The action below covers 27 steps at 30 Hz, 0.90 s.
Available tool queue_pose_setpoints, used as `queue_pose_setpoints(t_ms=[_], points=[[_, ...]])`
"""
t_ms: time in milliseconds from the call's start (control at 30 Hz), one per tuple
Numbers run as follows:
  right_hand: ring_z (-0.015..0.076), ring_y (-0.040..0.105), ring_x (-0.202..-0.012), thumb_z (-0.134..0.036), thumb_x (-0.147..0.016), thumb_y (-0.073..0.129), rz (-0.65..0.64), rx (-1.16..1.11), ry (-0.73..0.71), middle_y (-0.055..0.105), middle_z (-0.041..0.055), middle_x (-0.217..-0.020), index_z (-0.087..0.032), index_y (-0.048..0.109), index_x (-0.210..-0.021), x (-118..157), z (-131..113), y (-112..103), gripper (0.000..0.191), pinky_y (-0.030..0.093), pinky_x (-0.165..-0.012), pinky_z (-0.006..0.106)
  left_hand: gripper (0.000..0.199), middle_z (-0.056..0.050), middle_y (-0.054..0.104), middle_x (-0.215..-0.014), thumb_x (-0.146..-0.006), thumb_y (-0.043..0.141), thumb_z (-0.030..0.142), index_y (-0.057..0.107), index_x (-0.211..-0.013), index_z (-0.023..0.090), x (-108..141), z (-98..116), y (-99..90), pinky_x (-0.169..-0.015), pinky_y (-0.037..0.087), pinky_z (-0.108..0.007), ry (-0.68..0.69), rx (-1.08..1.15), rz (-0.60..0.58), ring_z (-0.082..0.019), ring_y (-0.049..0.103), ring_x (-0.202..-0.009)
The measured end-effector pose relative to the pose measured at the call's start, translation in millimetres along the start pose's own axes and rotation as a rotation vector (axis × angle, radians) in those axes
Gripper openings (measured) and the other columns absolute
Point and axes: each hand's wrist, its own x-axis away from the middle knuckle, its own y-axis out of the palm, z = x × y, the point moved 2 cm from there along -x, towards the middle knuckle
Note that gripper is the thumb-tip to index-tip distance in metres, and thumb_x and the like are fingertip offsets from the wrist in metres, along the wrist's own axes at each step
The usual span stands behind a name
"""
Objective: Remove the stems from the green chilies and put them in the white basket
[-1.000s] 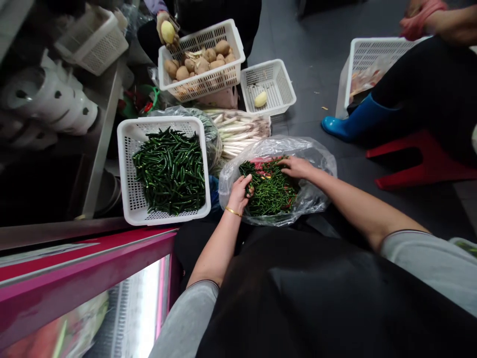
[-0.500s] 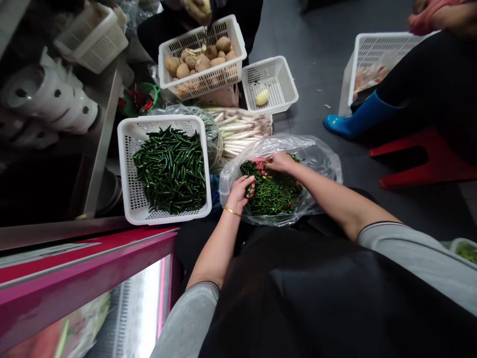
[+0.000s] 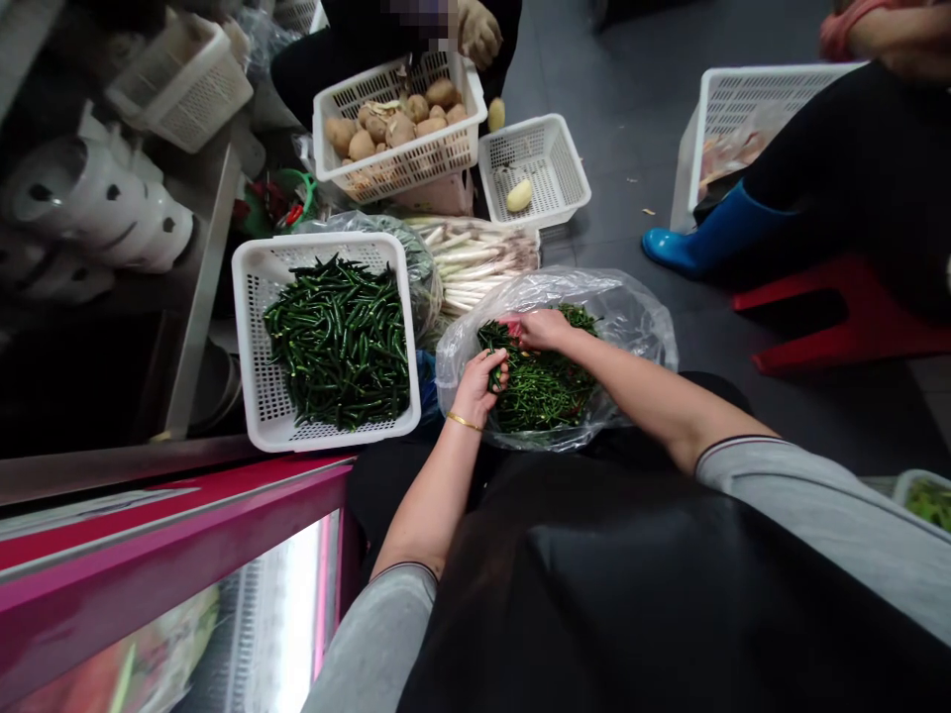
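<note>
My left hand is closed around a few green chilli peppers at the near left side of a clear plastic bag. My right hand reaches into that bag, fingers pinched together and pointing left; what they grip is hidden. Under and around both hands lie thin green stems and chillies, with something red beside the right fingertips. Left of the bag stands a white basket holding a heap of dark green chilli peppers.
Spring onions lie behind the bag. Beyond are a basket of potatoes and a white basket with one peeled potato. A co-worker's gloved hand is at the top; another person's blue boot and a red stool are right.
My right hand has moved slightly left, closer to my left hand, which stays in place. The co-worker's gloved hand has shifted right, and a potato now shows beside the potato basket.
</note>
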Motion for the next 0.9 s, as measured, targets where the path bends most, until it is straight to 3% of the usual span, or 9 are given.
queue_pose_setpoints(t_ms=[100,200,267,333,467,533,633,767,900], points=[[0.0197,0.064,-0.074,-0.050,-0.086,0.056,0.019,-0.415,0.097,0.070,0.0088,-0.076,-0.015,0.072,-0.083,19.0,10.9,-18.8,0.039,0.048,-0.064,0.027,0.040,0.006,0.050,-0.055,-0.059,0.084,0.032,0.061,-0.085,0.013,-4.2,-2.3,9.4,-0.037,0.020,-0.016,0.039,0.012,-0.023,-0.003,0.043,-0.041],[0.0141,0.059,-0.059,-0.052,-0.082,0.062,-0.044,-0.837,-0.032,0.065,0.0054,-0.065,-0.015,0.070,-0.083,42.3,10.5,-25.7,0.037,0.047,-0.055,0.026,0.042,0.006,0.050,-0.055,-0.056,0.086,0.033,0.060,-0.081,0.013,-8.8,-6.1,19.8,-0.038,0.021,-0.018,0.085,-0.035,-0.073,-0.004,0.043,-0.042],[0.0133,0.059,-0.058,-0.048,-0.085,0.060,-0.044,-0.915,-0.086,0.066,0.0055,-0.068,-0.016,0.070,-0.089,49.6,10.5,-21.8,0.033,0.049,-0.055,0.026,0.042,0.006,0.050,-0.055,-0.055,0.087,0.034,0.056,-0.076,0.014,-9.6,-7.4,21.0,-0.038,0.021,-0.018,0.094,-0.051,-0.076,-0.004,0.043,-0.042],[0.0151,0.062,-0.064,-0.043,-0.088,0.055,-0.005,-0.740,-0.061,0.069,0.0070,-0.074,-0.016,0.071,-0.090,47.7,12.2,-11.2,0.031,0.051,-0.061,0.028,0.042,0.006,0.048,-0.055,-0.057,0.085,0.034,0.052,-0.074,0.015,-7.5,-7.1,17.1,-0.038,0.020,-0.018,0.074,-0.018,-0.091,-0.003,0.042,-0.042],[0.0264,0.067,-0.093,-0.034,-0.087,0.054,0.020,-0.050,0.017,0.073,0.0157,-0.095,-0.013,0.074,-0.091,33.2,6.2,20.5,0.029,0.051,-0.079,0.034,0.038,0.006,0.048,-0.056,-0.062,0.080,0.033,0.046,-0.070,0.017,0.9,-3.3,4.5,-0.036,0.019,-0.016,0.021,0.050,-0.194,-0.003,0.040,-0.041],[0.0299,0.066,-0.101,-0.029,-0.087,0.051,0.006,0.111,0.014,0.071,0.0203,-0.103,-0.011,0.074,-0.100,29.2,-0.8,32.0,0.031,0.050,-0.082,0.035,0.033,0.004,0.052,-0.058,-0.064,0.076,0.031,0.048,-0.070,0.016,3.5,-1.6,0.1,-0.036,0.021,-0.017,0.021,0.046,-0.220,-0.004,0.041,-0.040],[0.0302,0.066,-0.101,-0.029,-0.088,0.049,0.004,0.136,0.030,0.071,0.0214,-0.107,-0.011,0.073,-0.106,29.0,-1.6,32.2,0.035,0.050,-0.082,0.035,0.025,0.002,0.057,-0.059,-0.065,0.072,0.027,0.053,-0.075,0.015,2.3,-1.8,-2.9,-0.035,0.021,-0.017,0.014,0.006,-0.188,-0.004,0.042,-0.039],[0.0261,0.067,-0.097,-0.041,-0.091,0.046,0.044,0.053,0.112,0.073,0.0144,-0.102,-0.017,0.075,-0.098,34.6,13.7,15.9,0.039,0.050,-0.080,0.031,0.032,0.005,0.050,-0.054,-0.064,0.077,0.032,0.053,-0.075,0.015,-2.4,-5.9,-1.2,-0.035,0.020,-0.015,-0.021,0.034,-0.148,-0.003,0.040,-0.039],[0.0275,0.066,-0.101,-0.041,-0.093,0.044,0.052,0.093,0.027,0.071,0.0160,-0.108,-0.015,0.072,-0.103,37.2,5.0,19.0,0.040,0.050,-0.083,0.033,0.041,0.006,0.048,-0.054,-0.062,0.081,0.041,0.052,-0.074,0.015,-2.2,-8.8,1.2,-0.035,0.020,-0.014,-0.046,0.064,-0.149,-0.003,0.040,-0.040]])
